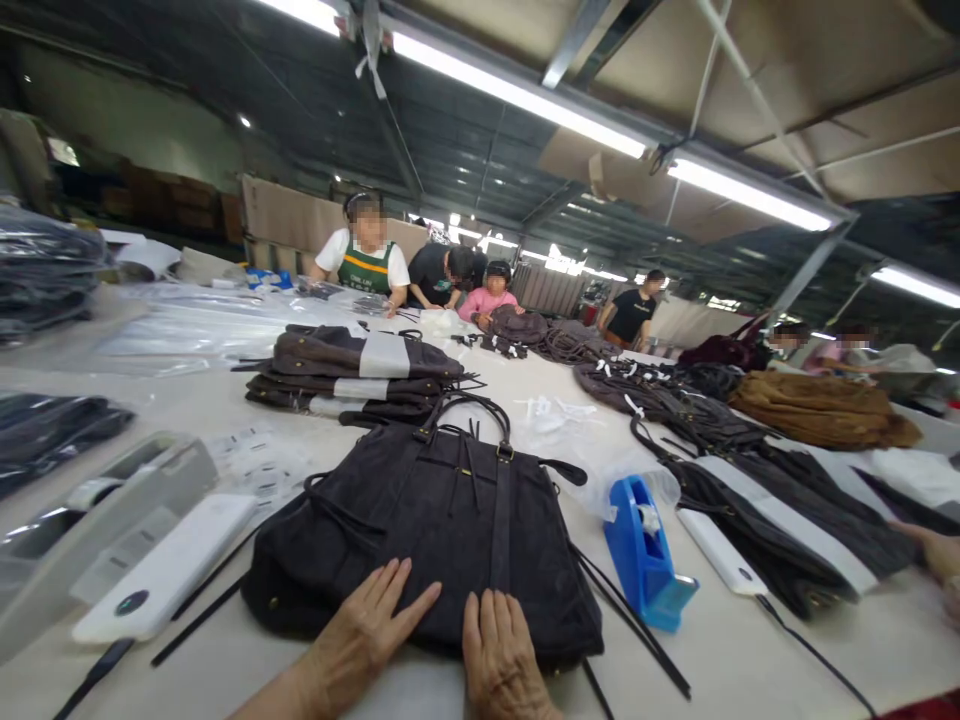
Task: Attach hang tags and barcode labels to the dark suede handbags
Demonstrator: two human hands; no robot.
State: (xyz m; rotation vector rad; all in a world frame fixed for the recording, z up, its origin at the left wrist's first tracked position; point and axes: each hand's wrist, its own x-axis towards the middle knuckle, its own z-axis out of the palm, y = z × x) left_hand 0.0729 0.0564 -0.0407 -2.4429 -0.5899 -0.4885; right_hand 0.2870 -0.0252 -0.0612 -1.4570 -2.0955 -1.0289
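Observation:
A black handbag [442,500] lies flat on the pale table in front of me, its two handles pointing away and thin straps trailing out at both sides. My left hand [367,620] rests on its lower edge, fingers stretched and thumb apart. Beside it, my right hand [501,645] lies flat on the same edge with the fingers close together. Neither hand grips anything. Just beyond the handbag sits a stack of dark bags [352,370] wrapped with pale paper bands.
At right stand a blue tape dispenser [646,555], a white device [720,550] with a cable and more banded bags [780,510]. A second white device [169,570] and a grey bin [112,520] are at left. Several people work around the table; another person's hand [937,550] shows far right.

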